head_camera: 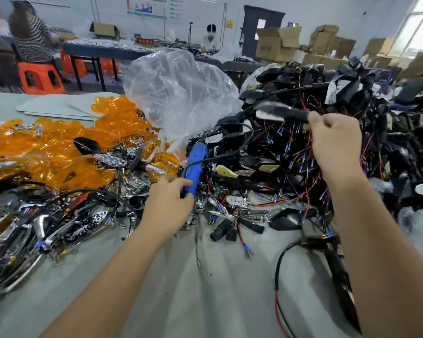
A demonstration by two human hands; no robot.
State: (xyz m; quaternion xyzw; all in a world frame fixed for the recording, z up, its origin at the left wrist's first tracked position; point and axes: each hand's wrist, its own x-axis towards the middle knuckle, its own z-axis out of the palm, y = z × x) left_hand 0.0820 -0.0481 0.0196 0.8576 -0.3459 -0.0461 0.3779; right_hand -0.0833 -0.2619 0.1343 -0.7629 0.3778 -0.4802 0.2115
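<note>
bare grey table (181,289) nearest, one black lamp housing (338,274) with a red-black lead lying on it by the right forearm. left hand (167,203) low near the table's middle, fingers curled round the lower end of a blue tool handle (196,159), which slants up between the piles. right hand (335,145) raised over the pile of wired black housings (291,172), fingers pinching the stem of a black signal lamp (274,109), lamp pointing left, held above the pile. chrome reflectors (47,228) left, orange lenses (59,147) behind them, clear plastic bag (181,93) beyond the tool. far back: cardboard boxes (279,42), orange stool (40,78)
</note>
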